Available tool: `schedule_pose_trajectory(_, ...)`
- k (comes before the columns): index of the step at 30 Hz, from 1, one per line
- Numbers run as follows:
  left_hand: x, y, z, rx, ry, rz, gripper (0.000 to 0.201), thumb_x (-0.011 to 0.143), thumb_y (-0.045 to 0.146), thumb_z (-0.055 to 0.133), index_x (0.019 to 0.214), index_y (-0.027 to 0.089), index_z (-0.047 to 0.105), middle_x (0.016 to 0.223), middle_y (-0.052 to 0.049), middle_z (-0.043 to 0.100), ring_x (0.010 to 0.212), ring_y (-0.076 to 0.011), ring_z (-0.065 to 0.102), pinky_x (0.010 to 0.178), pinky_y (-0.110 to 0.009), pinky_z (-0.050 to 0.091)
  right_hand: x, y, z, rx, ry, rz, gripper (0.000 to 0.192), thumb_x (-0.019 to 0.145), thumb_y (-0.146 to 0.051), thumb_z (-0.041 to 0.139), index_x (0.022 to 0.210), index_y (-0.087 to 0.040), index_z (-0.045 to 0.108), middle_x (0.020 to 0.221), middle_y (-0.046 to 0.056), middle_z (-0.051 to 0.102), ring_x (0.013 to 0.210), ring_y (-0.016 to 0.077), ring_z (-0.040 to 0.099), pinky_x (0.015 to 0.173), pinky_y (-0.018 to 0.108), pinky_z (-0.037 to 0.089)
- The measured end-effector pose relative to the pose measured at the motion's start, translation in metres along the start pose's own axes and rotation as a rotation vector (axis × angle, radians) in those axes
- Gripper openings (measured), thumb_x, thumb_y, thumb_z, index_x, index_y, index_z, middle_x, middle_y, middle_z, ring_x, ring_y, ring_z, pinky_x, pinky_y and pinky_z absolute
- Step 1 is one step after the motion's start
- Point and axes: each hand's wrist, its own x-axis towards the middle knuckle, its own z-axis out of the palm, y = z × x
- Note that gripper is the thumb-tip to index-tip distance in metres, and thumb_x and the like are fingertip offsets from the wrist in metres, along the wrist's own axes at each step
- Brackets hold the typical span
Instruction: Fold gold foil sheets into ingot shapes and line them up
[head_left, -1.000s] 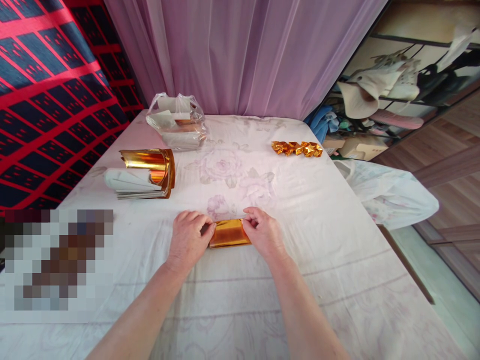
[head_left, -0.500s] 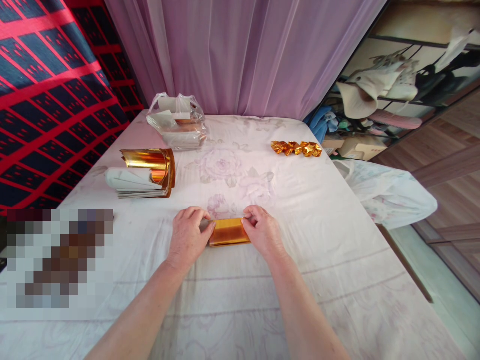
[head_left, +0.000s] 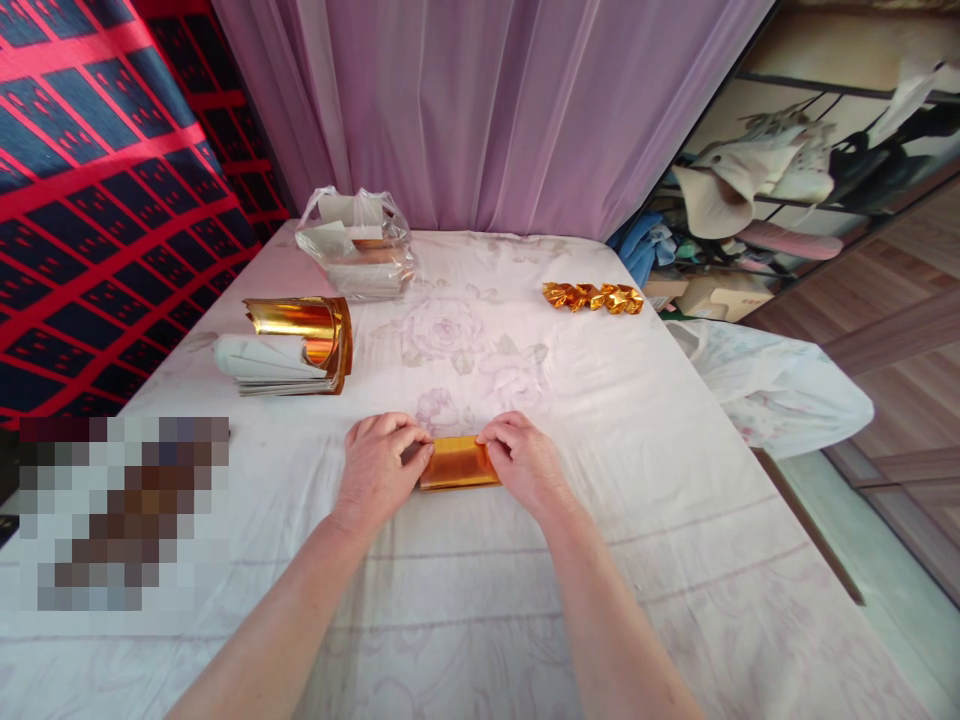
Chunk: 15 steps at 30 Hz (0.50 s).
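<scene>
A folded sheet of gold foil paper (head_left: 459, 463) lies flat on the table in front of me, its long side running left to right. My left hand (head_left: 382, 460) pinches its left end between thumb and fingers. At the other end, my right hand (head_left: 525, 460) has thumb and fingertips closed on the top right corner. A loosely curled stack of gold foil paper (head_left: 296, 318), white on its back, sits to the left beyond my left hand. Several folded gold foil pieces (head_left: 592, 297) stand in a row at the back right.
A clear plastic bag (head_left: 356, 245) with paper in it stands at the table's back left. The table (head_left: 480, 620) wears a pale flowered cloth. Beyond its right edge are a white bag (head_left: 787, 385) and shelves with shoes (head_left: 806, 165). A blurred-out patch covers the left side.
The fingers of my right hand have slid slightly left along the foil's top edge. My left fingertips have shifted a little to the right. The foil stays in place.
</scene>
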Motion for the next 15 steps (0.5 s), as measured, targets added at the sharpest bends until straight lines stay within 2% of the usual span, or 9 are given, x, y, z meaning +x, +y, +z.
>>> schedule_pose_trajectory(3, 0.001, 0.0, -0.002, -0.001, -0.009, -0.003, 0.005, 0.08, 0.03, 0.069, 0.081, 0.03, 0.073, 0.099, 0.0, 0.069, 0.1, -0.0236, 0.06, 0.097, -0.045, 0.038, -0.001, -0.001, -0.002, 0.007, -0.02, -0.015, 0.024, 0.081, -0.009, 0.054, 0.08, -0.024, 0.072, 0.095, 0.003, 0.067, 0.08, 0.0151, 0.064, 0.074, 0.028, 0.048)
schedule_pose_trajectory(8, 0.001, 0.002, -0.004, -0.002, -0.042, -0.014, 0.008, 0.077, 0.034, 0.072, 0.084, 0.03, 0.073, 0.1, 0.0, 0.068, 0.102, -0.0247, 0.059, 0.097, -0.045, 0.038, -0.002, -0.003, -0.004, -0.011, -0.052, -0.003, 0.015, 0.079, -0.013, 0.062, 0.084, -0.024, 0.071, 0.096, 0.001, 0.064, 0.067, 0.0104, 0.058, 0.067, 0.026, 0.046)
schedule_pose_trajectory(15, -0.001, 0.002, -0.005, 0.023, -0.068, 0.005, 0.015, 0.073, 0.031, 0.075, 0.088, 0.029, 0.071, 0.103, 0.0, 0.067, 0.105, -0.0262, 0.058, 0.096, -0.045, 0.038, -0.003, -0.002, -0.011, -0.003, -0.143, -0.017, 0.018, 0.076, -0.012, 0.068, 0.09, -0.024, 0.07, 0.102, 0.0, 0.062, 0.071, 0.0102, 0.057, 0.072, 0.027, 0.047)
